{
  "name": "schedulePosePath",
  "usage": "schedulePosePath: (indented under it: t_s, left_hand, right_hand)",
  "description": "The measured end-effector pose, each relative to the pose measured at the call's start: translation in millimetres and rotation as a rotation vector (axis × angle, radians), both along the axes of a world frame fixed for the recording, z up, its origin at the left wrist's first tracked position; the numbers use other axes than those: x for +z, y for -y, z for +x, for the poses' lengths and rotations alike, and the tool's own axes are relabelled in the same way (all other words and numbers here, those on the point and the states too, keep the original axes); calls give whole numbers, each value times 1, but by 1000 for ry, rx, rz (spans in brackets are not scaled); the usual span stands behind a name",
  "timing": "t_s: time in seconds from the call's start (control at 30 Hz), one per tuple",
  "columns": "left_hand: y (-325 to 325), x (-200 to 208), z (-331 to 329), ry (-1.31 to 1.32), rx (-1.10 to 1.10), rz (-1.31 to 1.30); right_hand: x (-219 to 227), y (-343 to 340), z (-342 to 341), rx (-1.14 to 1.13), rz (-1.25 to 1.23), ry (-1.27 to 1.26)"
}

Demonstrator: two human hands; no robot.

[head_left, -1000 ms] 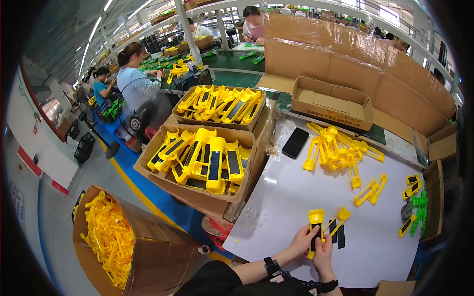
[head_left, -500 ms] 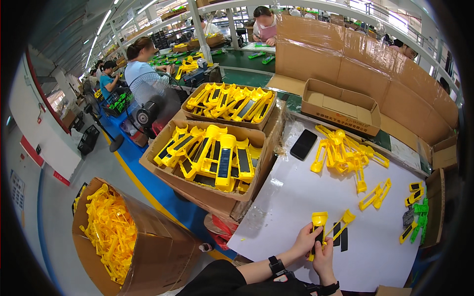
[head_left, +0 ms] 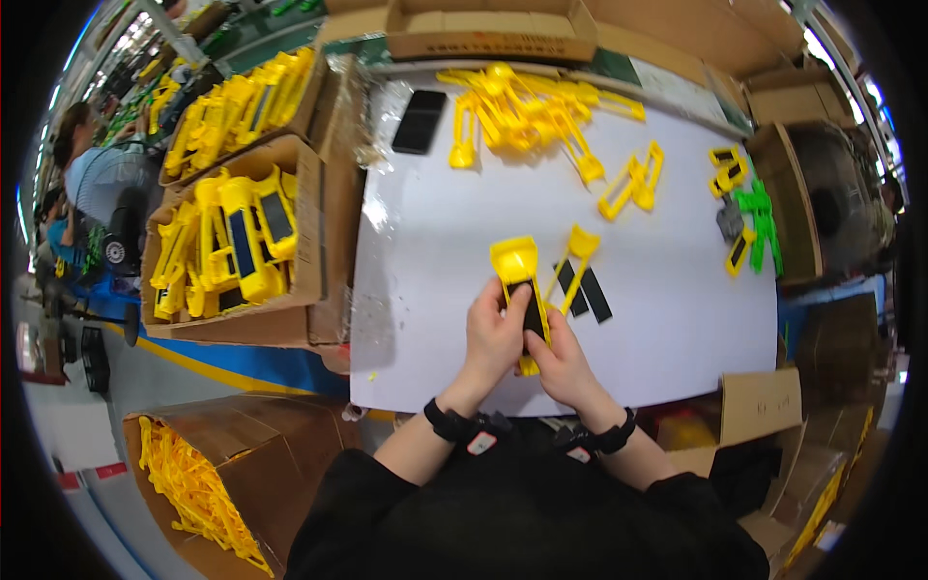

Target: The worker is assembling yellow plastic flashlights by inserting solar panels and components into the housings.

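In front of me, over the white tabletop, I hold a yellow plastic housing with a dark flat panel along its middle. My left hand wraps its left side, thumb pressed on the dark panel. Against the lower right side is my right hand, its fingers closed and its thumb on the panel too. Parts of the housing are covered by both hands. Just right of it lies a slim open yellow frame, close to dark rectangular strips on the table.
Further back lie a heap of yellow frames, a phone and two loose frames. Green pieces sit at the right. Cardboard boxes of panelled housings stand left, above a large carton of yellow pieces. An empty-looking carton tray is behind.
The view has swung right and down, bringing the table and my hands nearer the middle. Both hands keep hold of the same housing, with the thumbs on its panel.
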State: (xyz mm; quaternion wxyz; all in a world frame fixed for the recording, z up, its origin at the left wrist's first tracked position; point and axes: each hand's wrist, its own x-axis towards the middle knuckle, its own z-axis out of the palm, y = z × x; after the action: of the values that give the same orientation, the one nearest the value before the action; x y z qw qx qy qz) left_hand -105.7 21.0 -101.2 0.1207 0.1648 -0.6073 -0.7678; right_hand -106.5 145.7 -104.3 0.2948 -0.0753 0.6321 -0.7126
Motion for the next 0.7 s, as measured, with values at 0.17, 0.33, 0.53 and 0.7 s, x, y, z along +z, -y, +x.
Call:
schedulePosePath:
  t_s: [0.17, 0.33, 0.53, 0.7]
  left_hand:
    - [-12, 5, -6, -1, -25, 144]
    - [-6, 9, -2, 265, -202, 169]
    - [-20, -2, 4, 218, -106, 194]
    - [-24, -1, 4, 216, -16, 276]
  right_hand:
    - [1, -10, -5, 5, 34, 12]
    - [10, -15, 4, -26, 57, 55]
    - [6, -16, 9, -41, 77, 42]
    - [7, -13, 10, -69, 146, -50]
